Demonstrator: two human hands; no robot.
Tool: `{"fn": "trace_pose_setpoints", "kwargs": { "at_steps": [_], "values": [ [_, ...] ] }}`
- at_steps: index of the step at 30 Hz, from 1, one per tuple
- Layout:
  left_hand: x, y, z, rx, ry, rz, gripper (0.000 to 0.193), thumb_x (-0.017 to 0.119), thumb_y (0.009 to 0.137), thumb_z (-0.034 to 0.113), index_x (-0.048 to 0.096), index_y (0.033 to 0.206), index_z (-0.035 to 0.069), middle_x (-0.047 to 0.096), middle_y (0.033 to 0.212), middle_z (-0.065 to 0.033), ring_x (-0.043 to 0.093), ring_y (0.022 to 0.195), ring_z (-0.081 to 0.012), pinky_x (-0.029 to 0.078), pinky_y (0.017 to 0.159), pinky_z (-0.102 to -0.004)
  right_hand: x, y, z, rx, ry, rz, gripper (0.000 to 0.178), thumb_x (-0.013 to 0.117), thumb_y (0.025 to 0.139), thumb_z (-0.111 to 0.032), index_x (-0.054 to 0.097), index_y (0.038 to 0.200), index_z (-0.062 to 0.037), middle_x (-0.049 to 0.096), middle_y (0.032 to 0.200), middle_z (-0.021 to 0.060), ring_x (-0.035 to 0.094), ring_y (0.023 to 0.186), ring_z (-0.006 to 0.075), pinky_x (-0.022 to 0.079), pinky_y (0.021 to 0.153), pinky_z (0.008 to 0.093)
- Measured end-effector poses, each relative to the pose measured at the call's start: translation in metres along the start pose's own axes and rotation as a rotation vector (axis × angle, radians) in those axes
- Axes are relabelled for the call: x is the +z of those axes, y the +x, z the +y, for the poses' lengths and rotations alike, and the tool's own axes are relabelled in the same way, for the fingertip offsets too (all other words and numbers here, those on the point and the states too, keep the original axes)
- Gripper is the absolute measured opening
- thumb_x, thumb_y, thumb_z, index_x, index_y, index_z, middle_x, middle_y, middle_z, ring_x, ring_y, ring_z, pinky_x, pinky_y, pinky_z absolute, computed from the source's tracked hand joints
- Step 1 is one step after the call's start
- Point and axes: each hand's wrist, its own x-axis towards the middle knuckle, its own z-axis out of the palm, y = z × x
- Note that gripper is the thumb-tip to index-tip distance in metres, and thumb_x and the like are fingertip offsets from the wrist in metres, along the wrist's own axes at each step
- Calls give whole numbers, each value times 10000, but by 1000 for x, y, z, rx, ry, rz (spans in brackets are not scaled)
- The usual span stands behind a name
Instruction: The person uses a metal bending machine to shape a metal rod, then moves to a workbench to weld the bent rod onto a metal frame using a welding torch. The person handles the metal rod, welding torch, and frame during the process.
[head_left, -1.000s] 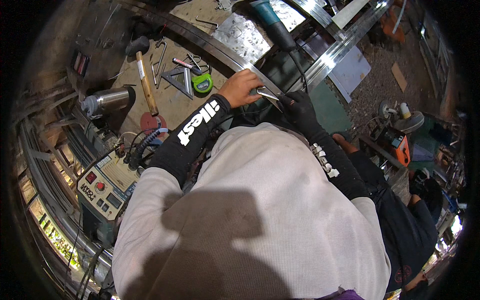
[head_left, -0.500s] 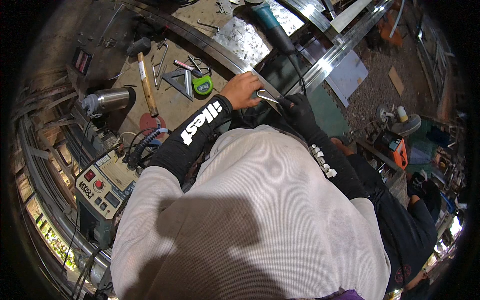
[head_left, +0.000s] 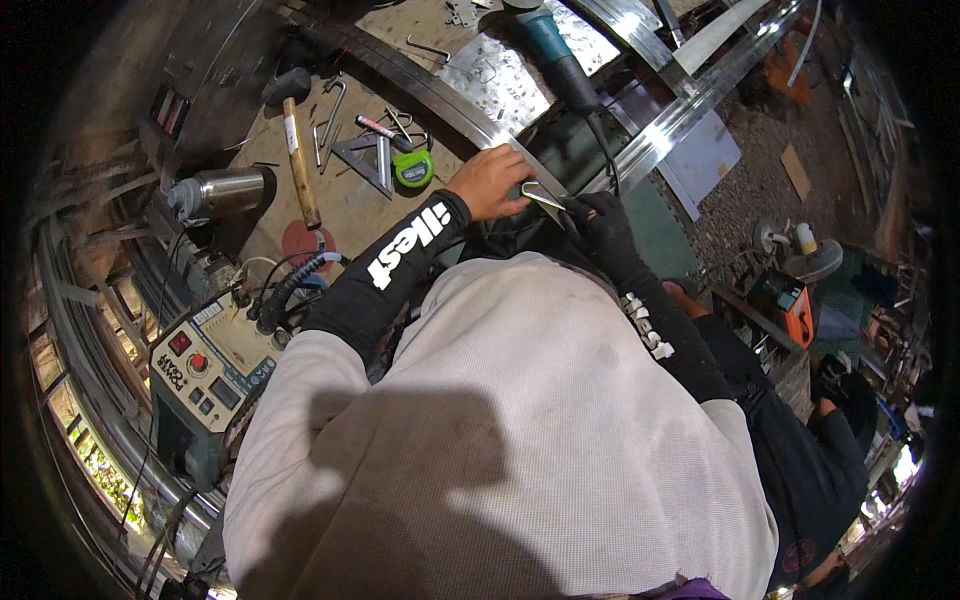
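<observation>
My bare left hand (head_left: pixel 492 184) is closed at the near edge of a shiny metal bar (head_left: pixel 465 115), its fingers curled under. Whatever lies inside them is hidden. Close by on the right, my black-gloved right hand (head_left: pixel 603 228) grips one end of a bent, shiny metal rod (head_left: pixel 543 195). The rod's curved end reaches to the left hand's fingertips; whether they touch it I cannot tell. Left of my bare hand lie a green tape measure (head_left: pixel 412 169), a metal set square (head_left: pixel 366 163) and a red-and-white marker (head_left: pixel 376 128).
A mallet (head_left: pixel 299 165), steel flask (head_left: pixel 225 195) and red disc (head_left: pixel 306 241) lie leftward. A cream-fronted power unit (head_left: pixel 212 370) stands near left. Beyond my hands rests a teal angle grinder (head_left: pixel 556 60), its cord hanging beside a metal frame (head_left: pixel 665 125). Another person (head_left: pixel 810 470) is at right.
The whole view has shifted slightly. Both hands stay close together around the bent rod, and the right hand's fingers show a little more spread on it.
</observation>
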Motion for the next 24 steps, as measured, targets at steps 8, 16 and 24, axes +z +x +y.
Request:
{"fn": "trace_pose_setpoints", "kwargs": {
  "at_steps": [8,16,24],
  "values": [
    [4,0,1,21,-3,17,367,774,767,270,666,1048,60,602,974,-103,567,986,-324,486,870,-433,1,-2,5,-11,-35,6,345,788,809,-95,713,1145,-64,672,1013,136,631,931,323,501,831,434],
    [-35,-22,-30,-461,-246,544,417,792,828,300,654,1117,32,702,1090,-198,680,969,-378,542,830,-456,-3,-11,5,187,420,227,455,789,838,-98,649,1270,-65,654,1099,143,648,954,270,522,825,399],
    [-54,-48,-127,-1431,243,430,396,726,806,313,728,1059,8,725,1066,-252,697,1049,-406,544,912,-479,-55,-18,4,352,22,412,392,687,925,-101,628,1308,-46,658,1260,157,654,1099,277,538,865,387]
  ]
}}
